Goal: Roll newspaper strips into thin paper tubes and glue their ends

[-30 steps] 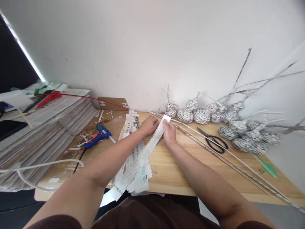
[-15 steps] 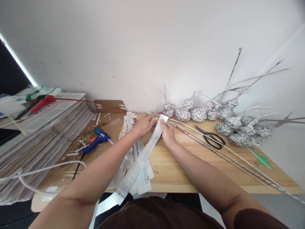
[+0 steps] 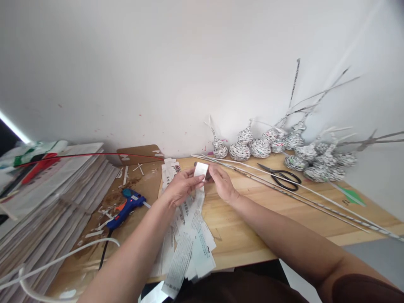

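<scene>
Near the middle of the table, my left hand [image 3: 183, 185] pinches the upper end of a long newspaper strip [image 3: 193, 214], thumb on top. The strip hangs down toward my body across other cut newspaper strips [image 3: 203, 248]. Close against the right edge of that end, my right hand [image 3: 223, 183] has its fingers curled; what they grip is hidden. A small dark thing shows behind the paper between my hands, too little of it to name. Long thin rolled paper sticks [image 3: 268, 182] lie just beyond my right hand.
Black-handled scissors [image 3: 282, 179] lie right of the sticks. Woven paper gourd shapes [image 3: 240, 149] line the wall, stems poking up and right. To the left are a blue glue gun [image 3: 126, 210] on cardboard, a tall newspaper stack [image 3: 63, 206] and a white cable [image 3: 72, 254].
My left hand has moved onto the strip's end and now pinches it. My right hand has shifted from the strip's face to its right edge. The view has turned slightly.
</scene>
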A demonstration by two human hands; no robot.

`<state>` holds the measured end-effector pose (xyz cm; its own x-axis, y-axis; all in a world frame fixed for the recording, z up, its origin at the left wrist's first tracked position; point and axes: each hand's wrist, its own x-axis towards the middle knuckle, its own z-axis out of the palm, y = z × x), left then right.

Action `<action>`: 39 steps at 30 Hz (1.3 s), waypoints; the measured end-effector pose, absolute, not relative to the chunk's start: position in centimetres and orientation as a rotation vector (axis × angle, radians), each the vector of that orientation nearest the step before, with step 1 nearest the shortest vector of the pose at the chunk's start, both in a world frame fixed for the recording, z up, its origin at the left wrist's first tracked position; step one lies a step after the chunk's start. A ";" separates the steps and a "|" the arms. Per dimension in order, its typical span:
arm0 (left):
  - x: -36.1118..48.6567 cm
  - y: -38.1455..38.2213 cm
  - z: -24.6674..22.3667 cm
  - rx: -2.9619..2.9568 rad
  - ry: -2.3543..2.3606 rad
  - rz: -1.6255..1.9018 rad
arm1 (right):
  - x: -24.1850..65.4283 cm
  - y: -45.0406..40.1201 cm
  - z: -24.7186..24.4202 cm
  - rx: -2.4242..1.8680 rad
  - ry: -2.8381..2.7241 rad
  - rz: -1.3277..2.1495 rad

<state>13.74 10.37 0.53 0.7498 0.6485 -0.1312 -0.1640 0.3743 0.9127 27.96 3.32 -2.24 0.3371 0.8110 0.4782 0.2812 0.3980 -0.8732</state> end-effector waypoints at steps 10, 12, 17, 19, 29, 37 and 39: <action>12.0 12.2 0.7 1.020 0.580 0.693 | 30.3 4.8 -4.2 -1.511 -1.750 0.106; 12.0 11.7 0.9 1.030 0.569 0.653 | 30.2 4.7 -3.8 -1.491 -1.634 0.119; 12.6 10.3 0.0 1.127 0.564 0.534 | 29.6 4.1 -2.1 -1.270 -1.247 0.553; 12.9 10.0 -0.4 1.152 0.565 0.520 | 29.4 3.9 -1.7 -1.185 -1.155 0.763; 13.2 9.9 -0.6 1.146 0.611 0.586 | 29.5 3.7 -1.8 -1.058 -1.234 1.094; 13.5 9.8 -1.1 1.257 0.667 0.627 | 29.4 3.8 -2.1 -1.103 -1.229 1.029; 13.5 9.7 -1.1 1.293 0.685 0.641 | 29.4 3.8 -2.2 -1.119 -1.226 1.008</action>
